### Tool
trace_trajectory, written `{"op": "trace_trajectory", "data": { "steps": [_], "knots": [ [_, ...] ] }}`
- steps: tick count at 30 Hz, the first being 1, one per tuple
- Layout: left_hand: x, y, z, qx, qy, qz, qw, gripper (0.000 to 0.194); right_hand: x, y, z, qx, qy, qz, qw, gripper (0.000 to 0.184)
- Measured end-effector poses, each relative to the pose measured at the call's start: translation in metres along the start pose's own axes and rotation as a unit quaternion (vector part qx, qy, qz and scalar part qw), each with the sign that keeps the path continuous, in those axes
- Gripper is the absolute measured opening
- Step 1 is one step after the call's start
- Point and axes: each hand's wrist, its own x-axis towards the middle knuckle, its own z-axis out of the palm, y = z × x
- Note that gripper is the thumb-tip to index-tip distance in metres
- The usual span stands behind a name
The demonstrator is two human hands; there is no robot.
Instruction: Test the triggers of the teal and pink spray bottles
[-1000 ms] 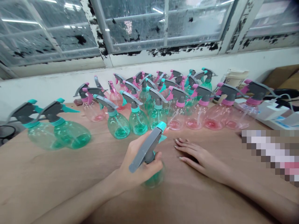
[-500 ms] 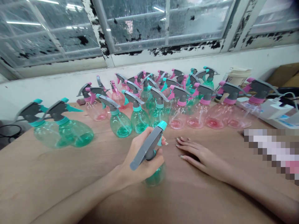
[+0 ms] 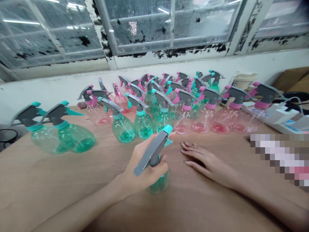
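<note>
At the left of the frame, two rounded, clear green plastic spray bottles [image 3: 77, 138] stand close together on the brown wooden table [image 3: 60, 183]. Moving right, three more clear green plastic bottles with grey heads [image 3: 124, 129] line up just left of centre. And here, at the centre, is the left hand [image 3: 141, 169], clamped around the neck of a clear green plastic spray bottle with a grey trigger head and turquoise nozzle [image 3: 151, 153]! Its long grey top slants from lower left to upper right, nozzle away from the wearer; the round body sits below the grip, whether touching the wood I can't tell. Right of centre, the right hand [image 3: 205, 160] lies palm down, fingers spread and empty, just beside that bottle but not touching it. Behind, four clear pink plastic spray bottles [image 3: 201, 124] stretch rightward.
</note>
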Motion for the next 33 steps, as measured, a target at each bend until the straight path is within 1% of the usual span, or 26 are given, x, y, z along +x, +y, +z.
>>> {"op": "trace_trajectory", "data": {
  "steps": [5,10,15,18,21,24,26,28,31,33],
  "knots": [
    [0.0000,0.0003,-0.0003,-0.001,0.003,0.002,1.000,0.014,0.0001,-0.0008,-0.0009,-0.010,-0.011,0.008,1.000,0.045],
    [0.0001,-0.0020,0.0002,0.001,0.003,0.010,1.000,0.018,-0.0001,-0.0021,-0.0014,-0.005,-0.007,0.009,1.000,0.045],
    [0.0004,-0.0077,-0.0012,0.016,-0.013,0.022,1.000,0.025,-0.0007,-0.0014,-0.0002,-0.017,-0.010,0.012,1.000,0.046],
    [0.0016,-0.0084,-0.0013,0.002,-0.024,0.020,1.000,0.028,-0.0008,-0.0007,0.0004,-0.024,-0.012,0.009,1.000,0.046],
    [0.0026,-0.0055,0.0000,-0.031,-0.013,0.017,0.999,0.020,-0.0004,-0.0011,0.0005,-0.027,-0.011,0.008,1.000,0.046],
    [0.0027,-0.0014,0.0008,-0.068,-0.006,-0.012,0.998,0.009,0.0001,-0.0021,0.0003,-0.032,-0.009,0.007,0.999,0.046],
    [0.0026,-0.0001,0.0003,-0.077,-0.012,-0.028,0.997,0.009,0.0006,-0.0029,-0.0003,-0.035,-0.010,0.006,0.999,0.046],
    [0.0029,-0.0006,-0.0006,-0.074,-0.021,-0.024,0.997,0.016,0.0012,-0.0039,-0.0013,-0.038,-0.015,0.005,0.999,0.046],
    [0.0039,-0.0031,-0.0006,-0.067,-0.023,-0.005,0.997,0.034,0.0020,-0.0056,-0.0032,-0.038,-0.022,0.004,0.999,0.047],
    [0.0046,-0.0043,0.0005,-0.063,-0.020,-0.001,0.998,0.040,0.0025,-0.0061,-0.0042,-0.034,-0.023,0.004,0.999,0.048]
  ]
}}
